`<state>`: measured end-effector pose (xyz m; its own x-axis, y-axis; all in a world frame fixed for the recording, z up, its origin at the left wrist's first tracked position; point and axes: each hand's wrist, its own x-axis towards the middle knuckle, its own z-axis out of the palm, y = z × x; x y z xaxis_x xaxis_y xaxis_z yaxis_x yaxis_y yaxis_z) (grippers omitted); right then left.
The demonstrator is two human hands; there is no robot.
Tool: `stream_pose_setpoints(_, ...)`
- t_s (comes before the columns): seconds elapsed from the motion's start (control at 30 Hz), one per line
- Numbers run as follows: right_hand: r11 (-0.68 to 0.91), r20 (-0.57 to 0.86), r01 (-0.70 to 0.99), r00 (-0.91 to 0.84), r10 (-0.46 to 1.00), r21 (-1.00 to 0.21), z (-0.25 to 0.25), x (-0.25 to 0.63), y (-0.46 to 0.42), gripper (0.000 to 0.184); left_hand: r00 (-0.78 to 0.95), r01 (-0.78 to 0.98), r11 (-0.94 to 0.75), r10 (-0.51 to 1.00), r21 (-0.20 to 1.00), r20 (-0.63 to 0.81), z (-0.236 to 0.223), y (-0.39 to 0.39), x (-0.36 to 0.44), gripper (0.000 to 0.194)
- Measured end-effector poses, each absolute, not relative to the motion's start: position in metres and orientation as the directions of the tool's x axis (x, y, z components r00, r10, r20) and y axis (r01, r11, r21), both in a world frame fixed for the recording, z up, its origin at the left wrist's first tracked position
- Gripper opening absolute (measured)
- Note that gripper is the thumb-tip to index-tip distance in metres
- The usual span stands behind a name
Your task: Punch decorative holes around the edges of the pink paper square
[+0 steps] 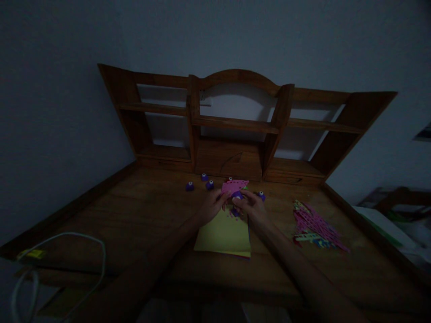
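My left hand (213,204) grips a pink sheet (234,185) with small holes along its edge. In my right hand (253,205) is a small purple craft punch (237,195), held against the lower edge of the pink sheet. Below both hands lies a stack of yellow paper (224,233), with other colours showing at its lower edge. Tiny pink cut-outs (232,216) are scattered on its upper part, beside another purple piece (235,211). The dim light hides the punch's fine details and some fingertips.
More purple punches (190,186) stand on the wooden desk (141,215) behind my hands, and one (261,195) sits right of them. A pile of pink, yellow and blue punched strips (318,226) lies at right. A wooden shelf unit (232,123) backs the desk; a pale cable (101,244) loops at left.
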<state>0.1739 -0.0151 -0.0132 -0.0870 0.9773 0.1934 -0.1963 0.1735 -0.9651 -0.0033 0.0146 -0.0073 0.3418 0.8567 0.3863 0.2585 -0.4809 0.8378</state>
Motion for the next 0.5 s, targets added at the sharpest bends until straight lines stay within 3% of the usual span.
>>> stream_pose_setpoints(0.17, 0.141, 0.159, -0.224, -0.064, 0.985, -0.964, -0.0129, 0.1731, -0.0162, 0.043, 0.391, 0.365, -0.526, 0.835, 0.768, 0.386, -0.0028, 0.0091, -0.0066, 0.046)
stream_pose_setpoints(0.5, 0.116, 0.157, -0.261, -0.143, 0.977, -0.958, -0.0122, 0.1722, -0.0195, 0.035, 0.451, 0.336, -0.538, 0.812, 0.773, 0.369, 0.0029, 0.0065, -0.0107, 0.051)
